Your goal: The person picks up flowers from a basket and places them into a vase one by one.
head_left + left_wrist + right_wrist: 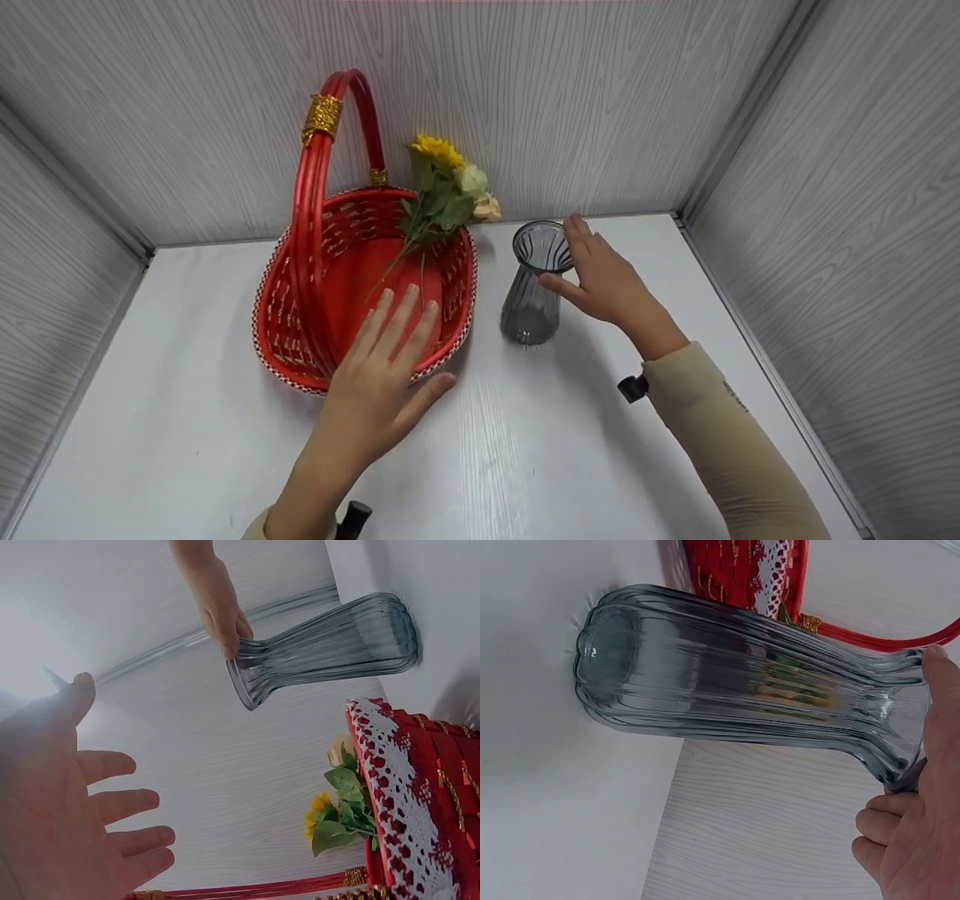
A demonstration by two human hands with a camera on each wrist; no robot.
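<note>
A ribbed, grey-tinted glass vase (pixel 531 307) stands upright on the white table, right of a red woven basket (pixel 360 277). My right hand (pixel 604 281) holds the vase by its flared rim from the right side, the thumb at the front and the fingers round the far side. Through the right wrist view, the same vase (pixel 705 675) looks empty. With its fingers spread, my left hand (pixel 375 386) hovers over the basket's near edge and holds nothing. Artificial flowers (pixel 450 187), yellow, white and peach, lean in the basket, stems inside and heads beyond the back right rim.
The basket's tall red handle (pixel 311 225), wound with gold, arches up on its left part. Grey wood-grain panels stand behind the table (pixel 172 420) and on both sides. White lace (pixel 397 795) trims the basket's outside.
</note>
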